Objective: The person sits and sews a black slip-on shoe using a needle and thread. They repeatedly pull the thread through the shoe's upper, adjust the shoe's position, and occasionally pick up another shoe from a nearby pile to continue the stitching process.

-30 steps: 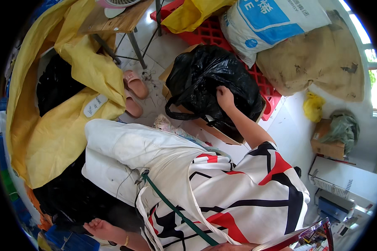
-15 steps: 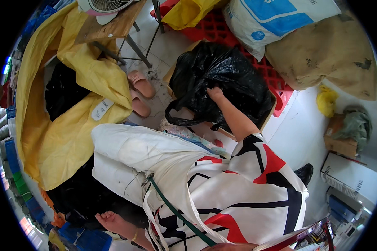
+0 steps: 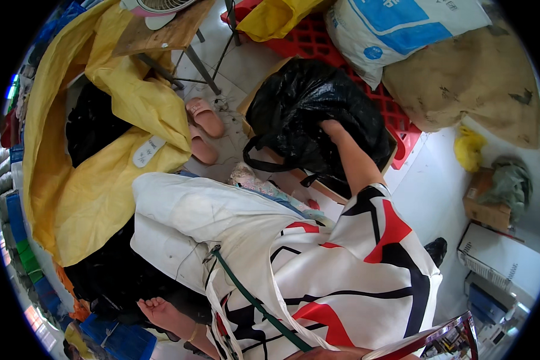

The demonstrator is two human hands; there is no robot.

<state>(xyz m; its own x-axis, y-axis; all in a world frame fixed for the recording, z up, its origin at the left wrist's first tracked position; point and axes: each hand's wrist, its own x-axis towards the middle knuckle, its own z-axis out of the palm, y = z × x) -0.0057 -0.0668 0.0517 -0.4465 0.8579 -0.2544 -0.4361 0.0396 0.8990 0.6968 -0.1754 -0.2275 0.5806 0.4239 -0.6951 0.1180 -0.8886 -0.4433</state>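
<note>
My right hand (image 3: 330, 126) reaches into a black plastic bag (image 3: 300, 90) that lines a cardboard box (image 3: 246, 105). Its fingers dip behind the bag's folds, so whatever they touch or hold is hidden. My left hand (image 3: 157, 311) rests palm up beside my lap, fingers loosely curled and nothing visible in it. It is nearest to a heap of black material (image 3: 111, 276) and a blue folded bundle (image 3: 120, 337). A white apron (image 3: 180, 201) covers my lap, crossed by a green strap (image 3: 258, 300).
A large yellow sack (image 3: 96, 216) holding black material stands at the left. Beyond are a wooden stool (image 3: 162, 33) with a fan (image 3: 156, 7), and pink slippers (image 3: 205, 118). Behind the box lie a red plastic pallet (image 3: 306, 42), a white-and-blue sack (image 3: 390, 36) and a brown sack (image 3: 456, 90).
My right hand has moved right and its fingers have gone out of sight into the black bag. My left hand has shifted only slightly.
</note>
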